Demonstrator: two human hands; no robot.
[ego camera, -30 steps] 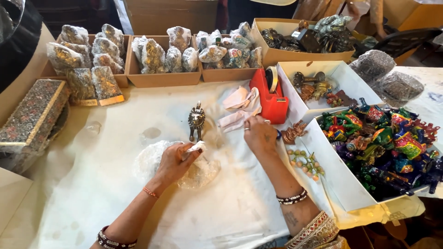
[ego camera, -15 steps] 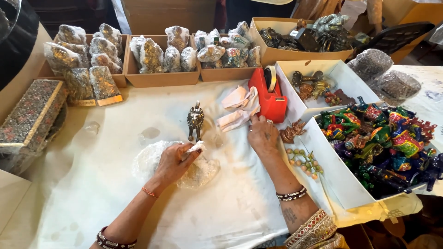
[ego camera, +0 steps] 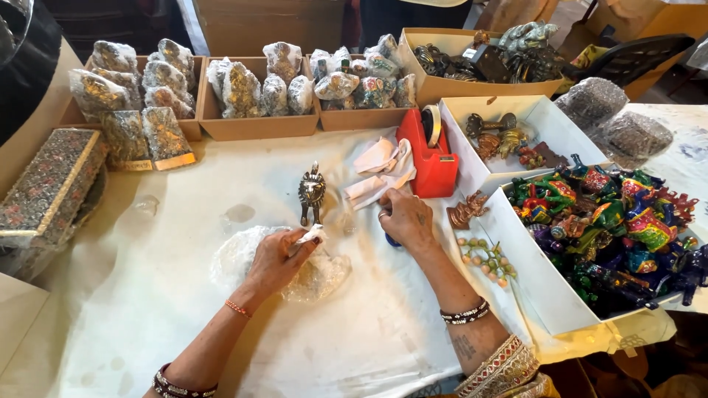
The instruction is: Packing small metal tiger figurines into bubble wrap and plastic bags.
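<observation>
A small brass figurine (ego camera: 312, 193) stands upright on the white table cover. Just in front of it lies a crumpled sheet of clear bubble wrap (ego camera: 243, 258). My left hand (ego camera: 280, 258) rests on that wrap and pinches a small white wad of paper between thumb and fingers. My right hand (ego camera: 404, 217) lies palm down to the right of the figurine, fingers curled over a small blue object that is mostly hidden. White tissue papers (ego camera: 380, 168) lie just beyond my right hand, beside a red tape dispenser (ego camera: 431, 158).
Cardboard trays of wrapped figurines (ego camera: 258, 92) line the far edge. A white box of painted figurines (ego camera: 612, 228) sits at right, another white box of brass pieces (ego camera: 509, 140) behind it. An ornate box (ego camera: 44, 191) lies at left. A bead string (ego camera: 483, 254) lies near my right wrist.
None of the objects has moved. My right hand has settled slightly lower and nearer the table; my left hand keeps the same grip on the paper.
</observation>
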